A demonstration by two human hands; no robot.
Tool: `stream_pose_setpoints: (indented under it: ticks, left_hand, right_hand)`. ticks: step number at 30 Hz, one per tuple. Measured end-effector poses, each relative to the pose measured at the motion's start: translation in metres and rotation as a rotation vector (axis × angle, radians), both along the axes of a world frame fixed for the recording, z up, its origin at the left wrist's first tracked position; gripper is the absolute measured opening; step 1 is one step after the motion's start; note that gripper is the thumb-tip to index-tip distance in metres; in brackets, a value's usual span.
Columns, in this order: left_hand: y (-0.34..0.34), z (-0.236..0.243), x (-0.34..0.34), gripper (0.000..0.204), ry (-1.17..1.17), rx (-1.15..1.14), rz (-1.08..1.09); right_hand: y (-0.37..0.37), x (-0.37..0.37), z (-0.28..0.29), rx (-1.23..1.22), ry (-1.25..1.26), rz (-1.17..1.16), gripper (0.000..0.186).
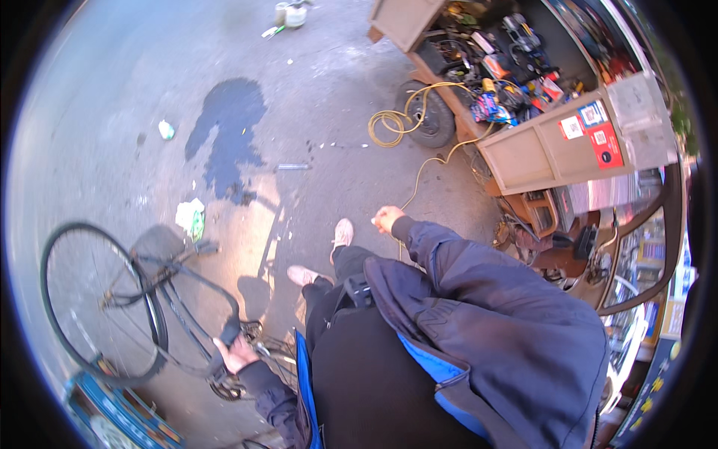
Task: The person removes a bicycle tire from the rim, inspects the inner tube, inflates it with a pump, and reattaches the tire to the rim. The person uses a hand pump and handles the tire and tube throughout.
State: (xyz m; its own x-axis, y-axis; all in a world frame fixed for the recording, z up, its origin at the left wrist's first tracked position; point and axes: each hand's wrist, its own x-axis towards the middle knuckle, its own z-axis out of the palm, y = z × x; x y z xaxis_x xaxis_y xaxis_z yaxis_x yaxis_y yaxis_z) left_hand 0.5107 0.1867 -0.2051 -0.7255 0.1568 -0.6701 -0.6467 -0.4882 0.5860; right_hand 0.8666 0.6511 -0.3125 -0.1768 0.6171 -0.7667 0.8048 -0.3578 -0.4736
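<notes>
A dark bicycle (187, 271) stands at my left, its large spoked wheel (46, 280) toward the far left. My left hand (239, 355) is at the middle of the bicycle, closed against a dark part of it that looks like the saddle (229, 330). Its thumb sticks out to the left, and the other fingers are partly hidden. Beneath that hand a crank and pedal (226, 385) show. In front of my body, my right hand (387, 218) hangs in the air with its fingers curled. A small pale spot shows at its fingertips, too small to name.
A brown wooden cart (523, 161) full of tools and packages stands at the right on a black tyre (432, 116). A yellow hose (385, 129) trails from it along the ground. A wet patch (228, 123) and crumpled litter (191, 217) lie ahead. A blue crate-like thing (123, 411) sits lower left.
</notes>
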Motion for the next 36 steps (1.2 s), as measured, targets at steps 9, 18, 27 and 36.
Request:
stream_pose_setpoints:
  ticks: [9, 18, 27, 36]
  left_hand:
    - [0.031, -0.028, -0.001, 0.074, -0.135, -0.179, 0.307]
    - [0.049, -0.064, -0.022, 0.064, -0.255, -0.409, 0.392]
    - [0.143, -0.115, -0.001, 0.077, -0.44, -0.652, -0.002]
    - [0.455, -0.128, -0.007, 0.087, -0.256, -0.287, -0.494]
  right_hand:
    - [0.052, 0.106, -0.028, -0.084, -0.1, -0.139, 0.027]
    - [0.161, 0.117, -0.027, -0.032, 0.075, -0.309, 0.021]
    - [0.243, 0.147, 0.005, 0.026, 0.018, -0.377, 0.02]
    - [0.337, 0.202, 0.067, 0.056, -0.069, -0.724, 0.009]
